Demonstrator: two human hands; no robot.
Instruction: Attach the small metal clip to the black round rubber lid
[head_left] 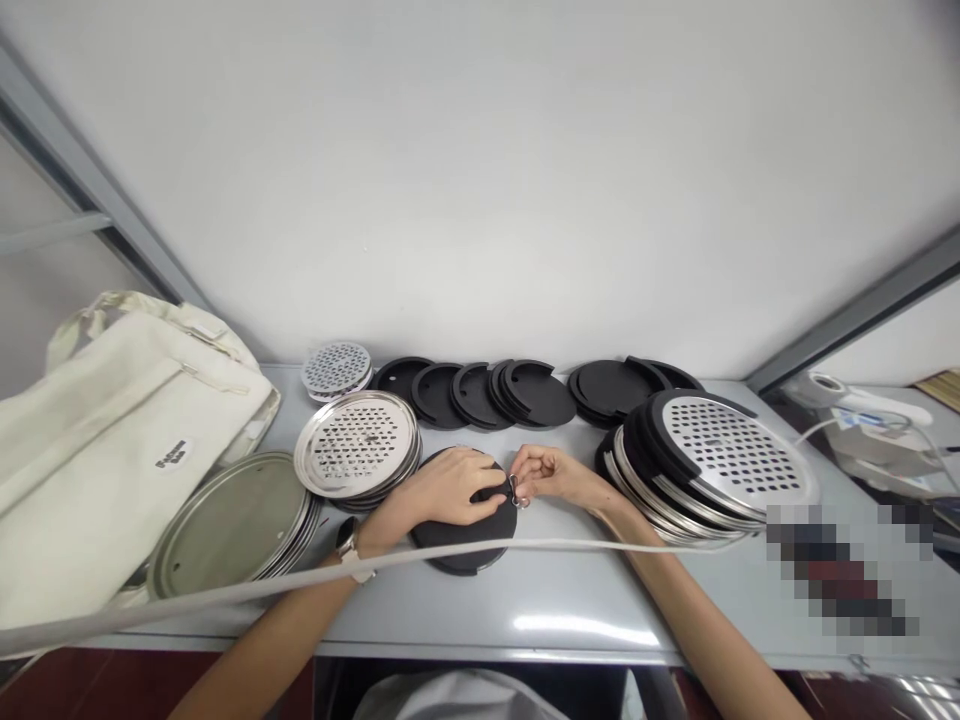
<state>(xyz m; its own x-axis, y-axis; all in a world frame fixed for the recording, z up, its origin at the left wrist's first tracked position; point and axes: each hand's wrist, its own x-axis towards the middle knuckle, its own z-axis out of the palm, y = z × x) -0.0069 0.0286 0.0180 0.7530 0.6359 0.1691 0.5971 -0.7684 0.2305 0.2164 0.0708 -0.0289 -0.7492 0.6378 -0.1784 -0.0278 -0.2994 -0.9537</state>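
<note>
In front of me on the shelf lies a round black disc, partly covered by my left hand. That hand presses down over the disc, its thumb and fingers curled around a black part near the right edge. My right hand is at the same edge, closed in a pinch on a small shiny metal ring or clip. The fingers hide part of this metal piece, so its exact kind is unclear. Both hands nearly meet there.
Left stand perforated silver discs, olive-green plates and a cream bag. Black discs line the wall. Perforated discs with black rims are stacked right, near a white device. A pale cable crosses the foreground.
</note>
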